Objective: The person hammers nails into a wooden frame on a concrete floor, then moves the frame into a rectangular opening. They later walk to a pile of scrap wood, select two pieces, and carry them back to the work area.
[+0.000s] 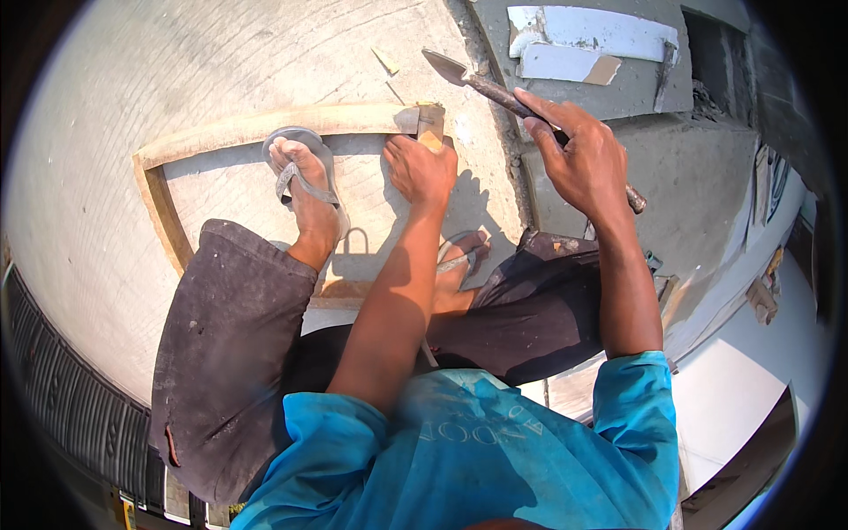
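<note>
The left hand point(422, 170) is clamped on a small wooden wedge point(430, 128) at the corner joint of the wooden frame point(265, 128). The right hand point(583, 159) grips a pointed trowel point(477, 81) raised above it.

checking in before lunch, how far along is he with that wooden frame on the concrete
Done: the wooden frame already has its top and left pieces meeting at a corner, pinned under the left foot.
In hand: the left hand steadies a small wooden block at the top piece's right end; the right hand holds a hammer raised.
Left: the right side looks unjoined.
</note>
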Demonstrator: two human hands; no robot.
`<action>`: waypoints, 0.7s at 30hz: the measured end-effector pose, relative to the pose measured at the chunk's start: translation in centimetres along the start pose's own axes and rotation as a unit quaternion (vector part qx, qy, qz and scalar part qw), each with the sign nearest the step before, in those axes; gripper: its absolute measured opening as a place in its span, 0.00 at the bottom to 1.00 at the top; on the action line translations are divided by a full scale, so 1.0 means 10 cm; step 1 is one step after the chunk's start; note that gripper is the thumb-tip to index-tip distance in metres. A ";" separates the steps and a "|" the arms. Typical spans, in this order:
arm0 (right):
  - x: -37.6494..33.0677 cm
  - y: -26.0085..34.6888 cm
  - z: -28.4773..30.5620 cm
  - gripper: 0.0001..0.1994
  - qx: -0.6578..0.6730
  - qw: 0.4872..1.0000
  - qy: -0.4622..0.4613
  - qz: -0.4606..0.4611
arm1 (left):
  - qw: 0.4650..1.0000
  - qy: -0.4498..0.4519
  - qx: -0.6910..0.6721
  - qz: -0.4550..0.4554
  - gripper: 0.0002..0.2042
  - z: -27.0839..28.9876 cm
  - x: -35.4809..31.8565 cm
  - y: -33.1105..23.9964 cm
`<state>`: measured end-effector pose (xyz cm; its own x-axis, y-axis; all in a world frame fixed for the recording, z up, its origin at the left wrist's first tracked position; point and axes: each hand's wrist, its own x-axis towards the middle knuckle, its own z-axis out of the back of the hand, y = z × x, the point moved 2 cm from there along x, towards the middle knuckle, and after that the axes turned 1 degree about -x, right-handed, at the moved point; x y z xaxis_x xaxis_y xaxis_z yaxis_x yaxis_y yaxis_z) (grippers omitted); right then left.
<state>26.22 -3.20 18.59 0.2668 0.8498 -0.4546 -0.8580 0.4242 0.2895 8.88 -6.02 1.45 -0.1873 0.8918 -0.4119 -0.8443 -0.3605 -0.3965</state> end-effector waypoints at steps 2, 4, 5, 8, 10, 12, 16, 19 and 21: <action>0.03 0.02 0.01 0.17 -0.006 1.000 0.003 0.000 | 1.000 0.000 -0.002 -0.002 0.21 0.01 0.00 0.00; 0.04 0.01 0.00 0.17 0.004 1.000 0.004 -0.003 | 1.000 0.008 -0.002 -0.017 0.21 0.02 0.00 -0.01; 0.05 0.02 -0.01 0.17 0.011 1.000 0.005 -0.002 | 1.000 0.010 -0.002 -0.024 0.21 0.03 0.00 -0.02; 0.08 0.03 -0.02 0.17 0.009 1.000 -0.001 0.007 | 1.000 0.009 -0.008 -0.017 0.21 0.05 0.00 -0.04; 0.10 0.04 -0.04 0.17 0.011 1.000 0.008 0.005 | 1.000 0.009 -0.012 -0.008 0.20 0.04 0.00 -0.03; 0.12 0.05 -0.05 0.16 0.012 1.000 0.014 0.010 | 1.000 0.005 -0.017 -0.008 0.20 0.04 -0.01 -0.03; 0.21 0.08 -0.04 0.16 0.017 0.998 0.045 0.027 | 0.999 -0.008 -0.026 -0.030 0.21 0.03 -0.02 0.00; 0.38 0.25 -0.01 0.17 0.010 0.996 0.056 0.069 | 1.000 -0.003 -0.024 0.015 0.25 -0.17 0.02 0.20; 0.47 0.41 -0.01 0.16 -0.007 0.993 0.059 0.107 | 0.997 0.016 -0.047 0.065 0.28 -0.11 0.02 0.14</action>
<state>23.92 2.52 17.52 0.0258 0.8769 -0.4800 -0.8960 0.2333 0.3779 8.21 -6.65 -0.09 -0.2747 0.8272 -0.4902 -0.7634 -0.4976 -0.4119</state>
